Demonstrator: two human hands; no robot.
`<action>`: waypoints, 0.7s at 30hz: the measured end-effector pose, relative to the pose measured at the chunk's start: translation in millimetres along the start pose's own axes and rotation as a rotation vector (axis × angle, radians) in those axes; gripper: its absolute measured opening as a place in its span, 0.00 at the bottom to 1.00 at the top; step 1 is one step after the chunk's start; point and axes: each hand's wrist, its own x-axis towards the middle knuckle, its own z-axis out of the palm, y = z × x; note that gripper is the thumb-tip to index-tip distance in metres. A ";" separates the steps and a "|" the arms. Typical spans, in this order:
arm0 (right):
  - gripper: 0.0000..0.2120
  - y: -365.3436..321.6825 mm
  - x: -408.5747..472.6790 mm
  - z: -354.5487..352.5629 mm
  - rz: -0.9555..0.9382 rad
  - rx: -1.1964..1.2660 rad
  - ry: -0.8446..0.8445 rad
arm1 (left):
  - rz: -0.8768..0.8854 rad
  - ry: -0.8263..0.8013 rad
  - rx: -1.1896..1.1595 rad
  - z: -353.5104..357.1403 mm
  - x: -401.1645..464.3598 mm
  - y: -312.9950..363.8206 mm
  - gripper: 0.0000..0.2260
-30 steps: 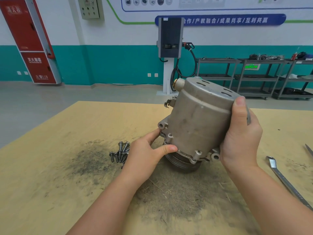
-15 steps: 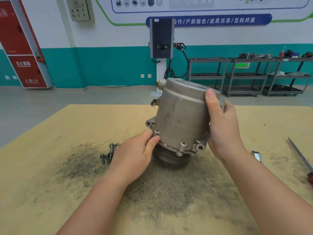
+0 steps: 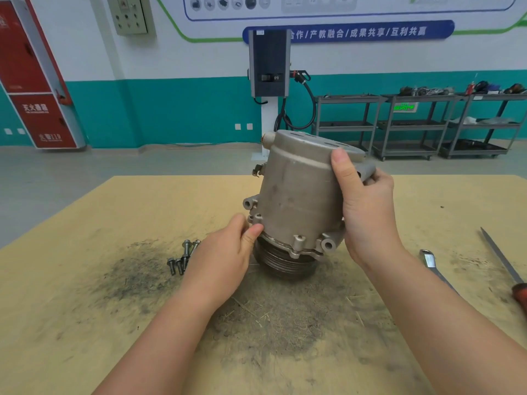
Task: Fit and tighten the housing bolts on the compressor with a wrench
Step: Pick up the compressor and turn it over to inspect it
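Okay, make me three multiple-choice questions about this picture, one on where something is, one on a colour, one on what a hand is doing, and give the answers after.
1. Where do the loose bolts lie?
A. left of the compressor
B. on top of it
C. on the shelves

2. What colour is the file's handle?
A. blue
B. red
C. yellow

3. What is the right hand doing?
A. turning the wrench
B. resting flat
C. gripping the compressor

Answers: A, they lie on the table beside the left hand; B, a red handle shows at the right edge; C, its thumb and fingers wrap the housing.
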 end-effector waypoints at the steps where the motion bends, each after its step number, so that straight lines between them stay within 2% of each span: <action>1: 0.45 0.2 -1.4 0.8 -0.017 -0.023 0.011 | 0.004 0.006 0.071 -3.3 -2.4 2.3 0.25; 3: 0.42 1.7 -5.3 1.9 -0.056 -0.074 0.036 | 0.060 -0.033 0.136 -6.6 -7.6 10.0 0.28; 5: 0.45 1.8 -11.1 2.8 -0.128 -0.142 0.054 | 0.114 -0.108 0.207 -4.5 -11.1 18.2 0.29; 7: 0.47 -5.3 -17.4 2.2 -0.215 -0.232 0.071 | 0.146 -0.101 0.260 -0.6 -11.0 23.2 0.23; 11: 0.27 -20.3 -25.3 -7.3 -0.379 -0.487 0.004 | 0.101 -0.090 0.147 -3.4 -9.3 20.1 0.17; 13: 0.27 -21.5 -33.7 -13.5 -0.423 -0.621 -0.045 | 0.062 -0.153 0.144 -12.0 -8.1 15.1 0.14; 15: 0.28 -22.6 -47.0 -19.7 -0.488 -0.717 -0.074 | 0.006 -0.169 0.064 -22.1 -7.3 11.5 0.22; 18: 0.22 -30.0 -60.5 -35.0 -0.581 -0.667 -0.074 | -0.005 -0.069 -0.281 -28.9 -11.7 16.9 0.39; 21: 0.24 -42.4 -53.5 -46.4 -0.423 -0.564 -0.086 | 0.043 -0.116 -0.588 -19.8 -17.3 44.5 0.55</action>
